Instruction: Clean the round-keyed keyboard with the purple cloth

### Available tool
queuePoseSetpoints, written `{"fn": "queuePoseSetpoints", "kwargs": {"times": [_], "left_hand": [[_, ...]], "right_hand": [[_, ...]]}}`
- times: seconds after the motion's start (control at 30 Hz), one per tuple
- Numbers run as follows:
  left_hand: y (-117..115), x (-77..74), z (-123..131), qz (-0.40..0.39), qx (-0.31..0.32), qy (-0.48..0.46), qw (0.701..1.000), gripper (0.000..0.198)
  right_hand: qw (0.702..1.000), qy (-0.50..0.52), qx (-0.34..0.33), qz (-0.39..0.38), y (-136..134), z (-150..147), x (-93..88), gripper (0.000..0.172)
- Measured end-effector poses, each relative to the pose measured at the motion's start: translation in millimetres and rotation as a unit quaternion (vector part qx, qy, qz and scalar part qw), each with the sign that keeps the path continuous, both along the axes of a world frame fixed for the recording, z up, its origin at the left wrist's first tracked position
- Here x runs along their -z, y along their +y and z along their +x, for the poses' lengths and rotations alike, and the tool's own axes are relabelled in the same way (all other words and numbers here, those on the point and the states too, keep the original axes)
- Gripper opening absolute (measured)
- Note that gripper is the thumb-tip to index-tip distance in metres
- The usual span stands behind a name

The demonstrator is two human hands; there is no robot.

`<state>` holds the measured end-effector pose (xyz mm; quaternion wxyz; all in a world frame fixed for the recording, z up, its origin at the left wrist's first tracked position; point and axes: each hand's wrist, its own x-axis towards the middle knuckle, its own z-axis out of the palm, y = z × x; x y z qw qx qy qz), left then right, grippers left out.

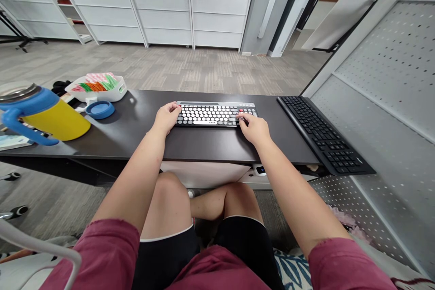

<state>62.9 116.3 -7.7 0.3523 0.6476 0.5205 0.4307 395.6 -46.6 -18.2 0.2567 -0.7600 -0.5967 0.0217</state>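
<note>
A compact keyboard (210, 115) with round white and grey keys, and a red one at the upper right, lies flat on the dark desk (204, 145). My left hand (166, 118) grips its left end, thumb on top and the other fingers down the side. Over the keys at the right end, my right hand (254, 128) is closed, fingertips pinched together. Something small and dark shows at those fingertips, too small to name. Part of the right-hand keys is hidden under this hand.
A larger black keyboard (322, 131) lies along the desk's right edge by a perforated white panel (390, 63). At the left stand a yellow and blue mug (57, 115), a blue lid (99, 109) and a white basket (117, 92) of colourful items.
</note>
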Motion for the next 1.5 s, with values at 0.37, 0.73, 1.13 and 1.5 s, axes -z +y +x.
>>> {"fn": "queuePoseSetpoints", "kwargs": {"times": [0.37,0.73,1.13,1.5], "left_hand": [[2.4,2.8,-1.9,0.004,0.000,0.007,1.000,0.010],[0.2,0.6,-1.5,0.003,-0.002,0.013,1.000,0.011],[-0.6,-0.4,-1.0,-0.001,-0.004,0.006,1.000,0.010],[0.2,0.7,-0.8,0.005,0.000,0.006,1.000,0.010]], "right_hand": [[1.000,0.006,0.003,-0.009,-2.2,-2.4,-5.0,0.037],[1.000,0.007,-0.001,-0.003,-2.9,-2.7,-5.8,0.037],[1.000,0.007,-0.001,-0.010,-1.7,-1.8,-4.6,0.038],[1.000,0.006,-0.001,-0.007,-2.1,-2.1,-4.6,0.037]]}}
